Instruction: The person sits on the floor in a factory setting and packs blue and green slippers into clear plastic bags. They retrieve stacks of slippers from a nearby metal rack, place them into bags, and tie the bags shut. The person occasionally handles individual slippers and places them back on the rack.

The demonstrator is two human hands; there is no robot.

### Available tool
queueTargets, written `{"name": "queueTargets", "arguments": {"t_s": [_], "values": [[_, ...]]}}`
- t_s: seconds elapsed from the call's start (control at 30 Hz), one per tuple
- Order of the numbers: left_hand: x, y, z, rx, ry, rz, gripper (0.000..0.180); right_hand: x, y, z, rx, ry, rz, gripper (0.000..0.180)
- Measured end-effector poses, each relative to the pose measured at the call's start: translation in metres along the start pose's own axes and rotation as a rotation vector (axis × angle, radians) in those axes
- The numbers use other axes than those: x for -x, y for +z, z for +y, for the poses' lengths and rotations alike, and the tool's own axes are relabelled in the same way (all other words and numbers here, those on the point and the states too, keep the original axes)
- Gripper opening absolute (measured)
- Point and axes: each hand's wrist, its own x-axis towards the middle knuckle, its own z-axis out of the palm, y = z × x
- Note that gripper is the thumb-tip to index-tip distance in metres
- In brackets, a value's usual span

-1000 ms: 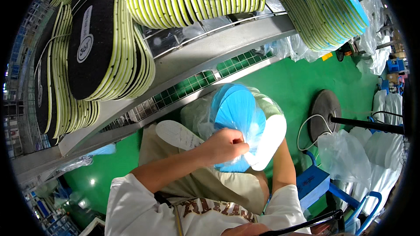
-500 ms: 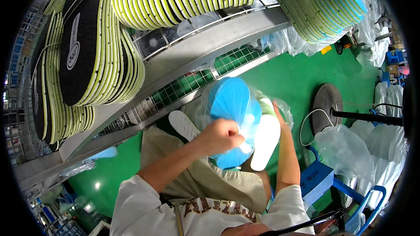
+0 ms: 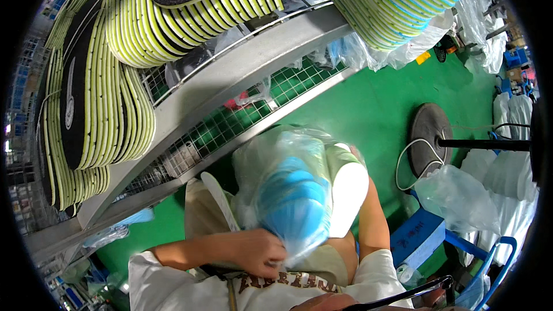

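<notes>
A clear plastic bag [image 3: 247,164] with a stack of blue insoles [image 3: 294,193] inside rests at my lap. My left hand [image 3: 266,253] is closed on the gathered near end of the bag, close to my shirt. White insoles [image 3: 348,190] lean against the bag's right side. Beyond them, at their far end, my right hand [image 3: 355,154] shows only in part; its fingers are mostly hidden. To the left of the bag, another white insole [image 3: 218,196] stands tilted against my leg.
A metal rack [image 3: 230,75] at the upper left bears stacks of black-and-lime insoles [image 3: 121,115] and blue-green insoles [image 3: 386,6]. On the right are a grey round stand base [image 3: 429,138] with a white cord, a blue box [image 3: 419,236], blue tubing and plastic bags [image 3: 458,196].
My left hand has pulled the bag's end down toward my body. The bag has tilted and its plastic spreads wider around the blue insoles. My view has shifted slightly.
</notes>
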Motion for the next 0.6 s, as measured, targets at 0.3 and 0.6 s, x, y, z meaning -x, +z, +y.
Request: {"name": "queueTargets", "arguments": {"t_s": [0.3,0.6], "values": [[-0.014,-0.068,0.048,0.449,-0.038,0.425,0.020,-0.009,0.019,0.020,-0.154,0.077,0.004,0.079],[0.085,-0.089,-0.008,1.090,0.512,0.943,0.011,0.001,0.004,-0.001,-0.108,0.322,0.207,0.090]]}}
